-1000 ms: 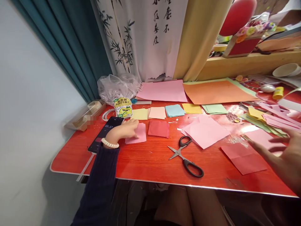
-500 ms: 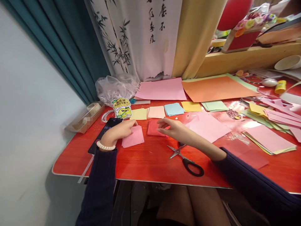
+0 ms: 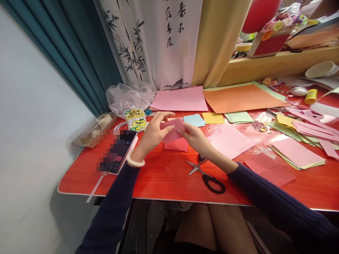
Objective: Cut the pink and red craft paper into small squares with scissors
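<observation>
Between my two hands is a small stack of pink paper squares (image 3: 173,129), raised above the table. My left hand (image 3: 155,134) grips its left side, thumb in front and the other fingers behind. At the right edge, my right hand (image 3: 194,138) pinches the same stack. Red paper squares (image 3: 176,145) lie on the table just beneath it, partly hidden. Open scissors (image 3: 205,174) with black handles rest near my right forearm. Behind the hands sit blue paper squares (image 3: 194,120) and yellow paper squares (image 3: 213,118).
A phone (image 3: 120,151) lies to the left, beside a juice-labelled card (image 3: 136,120). Green squares (image 3: 238,117), a large pink sheet (image 3: 230,141) and stacked paper pieces (image 3: 299,152) cover the right. Large orange paper (image 3: 245,98) lies at the back near the curtain.
The pink squares have been lifted off the table and moved right, over the red ones. My left hand came with them, and my right hand has closed on their edge.
</observation>
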### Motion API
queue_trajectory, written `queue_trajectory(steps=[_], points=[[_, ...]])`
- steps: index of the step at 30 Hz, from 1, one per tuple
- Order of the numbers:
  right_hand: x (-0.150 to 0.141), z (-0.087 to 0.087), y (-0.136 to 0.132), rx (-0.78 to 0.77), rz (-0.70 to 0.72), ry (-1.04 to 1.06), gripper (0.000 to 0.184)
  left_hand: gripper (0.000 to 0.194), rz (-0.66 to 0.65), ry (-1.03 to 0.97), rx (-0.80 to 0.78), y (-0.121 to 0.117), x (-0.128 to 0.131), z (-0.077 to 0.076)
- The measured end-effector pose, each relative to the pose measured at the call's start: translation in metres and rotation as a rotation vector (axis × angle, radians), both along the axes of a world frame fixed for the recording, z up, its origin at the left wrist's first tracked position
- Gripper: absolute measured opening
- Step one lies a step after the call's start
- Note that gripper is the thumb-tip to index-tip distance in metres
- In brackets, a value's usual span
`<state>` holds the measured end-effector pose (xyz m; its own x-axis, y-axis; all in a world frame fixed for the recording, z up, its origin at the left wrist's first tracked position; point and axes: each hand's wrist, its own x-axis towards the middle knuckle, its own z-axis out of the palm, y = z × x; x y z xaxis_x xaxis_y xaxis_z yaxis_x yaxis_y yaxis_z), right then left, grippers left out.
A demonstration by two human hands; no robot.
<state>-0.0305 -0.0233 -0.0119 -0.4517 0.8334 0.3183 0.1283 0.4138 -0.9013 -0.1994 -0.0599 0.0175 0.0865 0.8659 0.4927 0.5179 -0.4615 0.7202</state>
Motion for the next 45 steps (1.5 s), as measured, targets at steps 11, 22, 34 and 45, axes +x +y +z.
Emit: queue_trajectory(steps=[11, 22, 34, 45], points=[[0.008, -0.011, -0.001, 0.018, -0.164, -0.024, 0.036, 0.048, -0.013, -0.271, -0.095, 0.002, 0.022, -0.037], [-0.001, -0.018, -0.002, -0.035, -0.056, 0.034, 0.052, 0.060, -0.050, -0.160, -0.127, 0.006, 0.029, -0.043], [0.000, 0.000, -0.009, -0.273, 0.169, 0.195, 0.027, 0.038, 0.071, -0.277, -0.172, 0.001, 0.029, -0.029], [0.007, 0.010, -0.015, -0.353, 0.242, 0.364, 0.033, 0.033, 0.197, -0.280, -0.142, 0.002, 0.023, -0.030]])
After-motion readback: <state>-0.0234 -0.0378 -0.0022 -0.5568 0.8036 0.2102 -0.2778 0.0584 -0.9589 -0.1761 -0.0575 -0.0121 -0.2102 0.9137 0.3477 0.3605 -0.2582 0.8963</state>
